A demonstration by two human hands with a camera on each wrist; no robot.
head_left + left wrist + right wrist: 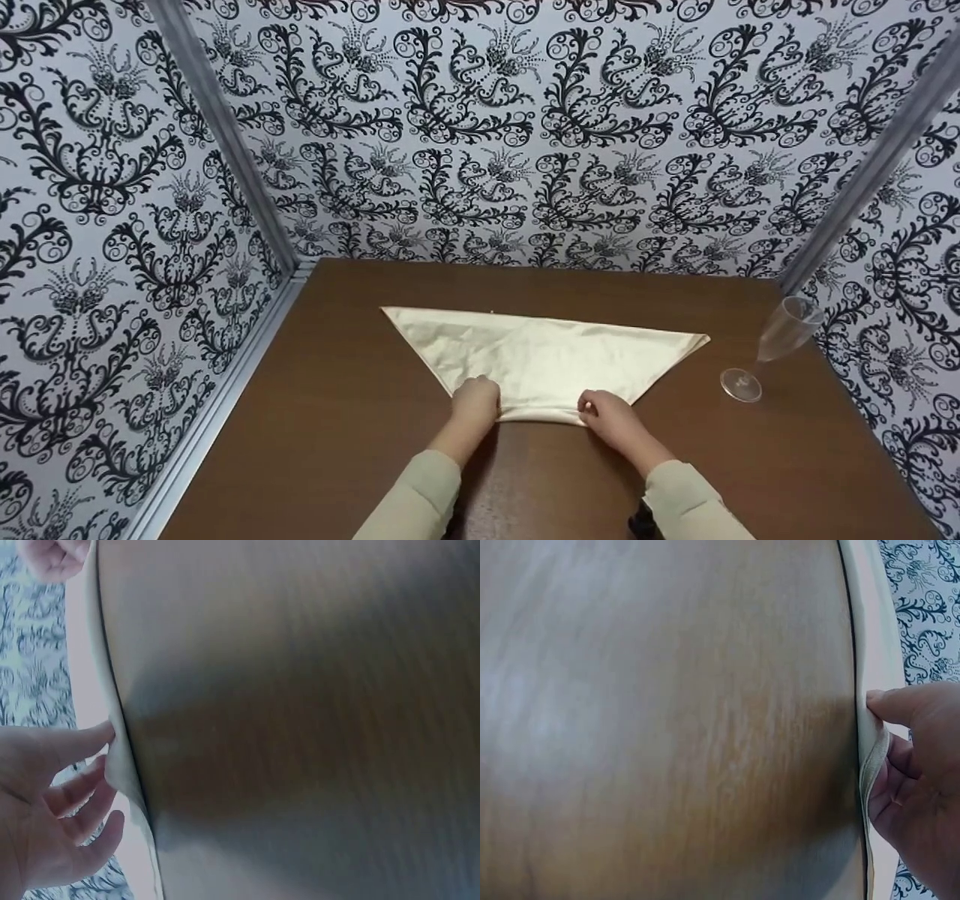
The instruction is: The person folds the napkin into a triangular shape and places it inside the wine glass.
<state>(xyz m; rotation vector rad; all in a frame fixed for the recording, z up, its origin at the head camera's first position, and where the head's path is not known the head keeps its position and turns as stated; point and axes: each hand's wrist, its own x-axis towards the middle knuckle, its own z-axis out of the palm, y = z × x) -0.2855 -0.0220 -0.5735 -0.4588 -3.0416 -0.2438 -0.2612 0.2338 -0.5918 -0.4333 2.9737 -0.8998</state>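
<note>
Head view: a person in pale sleeves (pixel 416 495) works with both bare hands at a brown bench (pixel 322 435). Lying across the middle of the bench is a cream cloth (pixel 540 360), folded into a shape with a long far edge, pointed at both ends, and a shorter near edge with a narrow fold along it. The left hand (pixel 475 401) is at the left end of that near edge, the right hand (pixel 613 421) at its right end, with a stretch of cloth between them.

Both wrist views show each grip closed on the cloth: the thumb is on one side of the edge and fingers are on the other, with the edge pinched between. The left hand's outer fingers curve loosely.

Well to the right of the cloth, a clear stemmed glass (pixel 784 334) stands on its round foot. Beyond the bench rise white walls (pixel 480 150) with black scrollwork.
</note>
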